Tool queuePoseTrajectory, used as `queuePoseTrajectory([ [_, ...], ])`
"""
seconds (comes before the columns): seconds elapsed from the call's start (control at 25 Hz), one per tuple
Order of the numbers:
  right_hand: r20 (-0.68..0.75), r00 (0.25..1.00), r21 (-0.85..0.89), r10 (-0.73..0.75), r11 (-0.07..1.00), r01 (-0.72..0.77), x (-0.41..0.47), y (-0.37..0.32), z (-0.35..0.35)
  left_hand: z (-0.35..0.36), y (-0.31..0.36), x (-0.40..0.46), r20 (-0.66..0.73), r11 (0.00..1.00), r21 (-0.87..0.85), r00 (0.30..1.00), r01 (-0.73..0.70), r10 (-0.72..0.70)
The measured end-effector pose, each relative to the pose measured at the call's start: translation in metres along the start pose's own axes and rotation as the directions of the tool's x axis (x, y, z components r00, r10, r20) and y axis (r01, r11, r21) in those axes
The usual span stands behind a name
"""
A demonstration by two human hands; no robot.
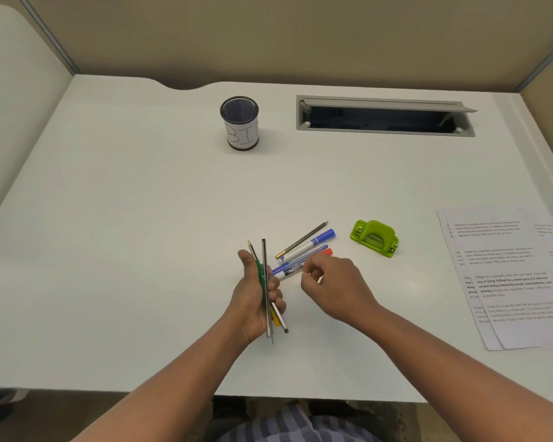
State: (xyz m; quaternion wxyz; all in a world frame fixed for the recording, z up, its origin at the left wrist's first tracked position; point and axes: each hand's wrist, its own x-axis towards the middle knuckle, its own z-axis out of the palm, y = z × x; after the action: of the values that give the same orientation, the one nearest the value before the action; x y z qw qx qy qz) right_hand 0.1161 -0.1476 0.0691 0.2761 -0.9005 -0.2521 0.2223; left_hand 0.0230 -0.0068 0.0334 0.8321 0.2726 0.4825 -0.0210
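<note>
My left hand [253, 298] grips a bundle of pens and pencils [265, 282]: a green one, a long grey one, a yellow one and a silver one, standing roughly upright in the palm. Just to its right, several more pens and markers [304, 253] lie on the white desk [141, 218], among them a blue-capped marker, a red-tipped one and a dark pencil. My right hand [332, 285] hovers at the near end of this pile with fingers curled; whether it pinches a marker I cannot tell. A black mesh pen cup [240, 124] with a white label stands at the back.
A green hole punch [374, 238] sits right of the pens. Printed paper sheets [517, 282] lie at the desk's right edge. A grey cable hatch [383, 118] is open at the back right. Beige partition walls enclose the desk.
</note>
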Motion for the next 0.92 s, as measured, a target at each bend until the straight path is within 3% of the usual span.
queuePoseTrajectory([
  [0.16,-0.011,0.980,-0.341,-0.198,0.922,0.183,0.016,0.018,0.014,-0.013,0.012,-0.001,-0.021,0.997,0.070,0.999,-0.028,0.029],
  [0.32,0.148,0.935,-0.533,-0.322,0.770,0.350,0.033,0.031,0.019,-0.024,0.018,0.000,-0.001,0.993,0.115,0.999,-0.039,0.039],
  [0.48,0.173,0.915,-0.588,-0.365,0.707,0.393,0.032,0.038,0.023,-0.032,0.022,0.003,-0.033,0.996,0.065,0.997,-0.062,0.065],
  [0.92,0.340,0.884,-0.560,-0.320,0.686,0.464,0.021,0.038,0.018,-0.033,0.014,0.009,-0.079,0.986,0.086,0.986,-0.141,0.148],
])
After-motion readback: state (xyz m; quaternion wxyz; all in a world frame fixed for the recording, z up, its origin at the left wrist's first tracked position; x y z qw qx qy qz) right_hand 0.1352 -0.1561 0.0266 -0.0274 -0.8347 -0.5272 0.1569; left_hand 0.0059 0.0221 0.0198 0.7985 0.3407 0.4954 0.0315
